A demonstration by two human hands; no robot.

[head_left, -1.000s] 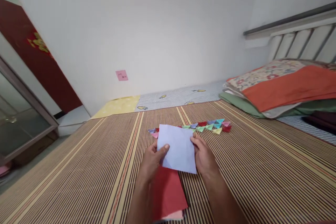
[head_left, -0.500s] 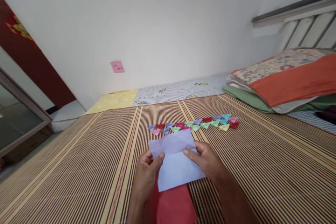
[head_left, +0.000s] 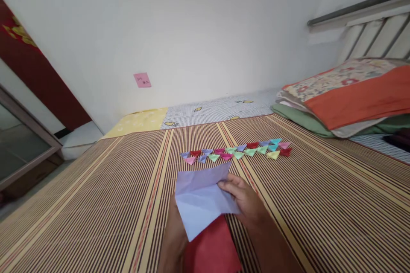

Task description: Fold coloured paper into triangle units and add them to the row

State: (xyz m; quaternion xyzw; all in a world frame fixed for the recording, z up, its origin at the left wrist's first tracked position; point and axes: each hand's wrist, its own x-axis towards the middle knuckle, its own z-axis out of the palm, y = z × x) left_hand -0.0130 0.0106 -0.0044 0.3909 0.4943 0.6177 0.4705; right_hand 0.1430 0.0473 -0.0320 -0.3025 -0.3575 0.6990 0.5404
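Head view showed the right hand [head_left: 242,196] pinching a creased lilac sheet [head_left: 199,205] at its right side, thumb on top; the left hand [head_left: 174,218] was mostly hidden at the sheet's left, so its grip could not be told. The sheet was above red paper [head_left: 213,249] on the near part of a striped mat [head_left: 96,200]. Beyond lay small folded paper triangles [head_left: 250,152], with stacked bedding [head_left: 358,102] far right.
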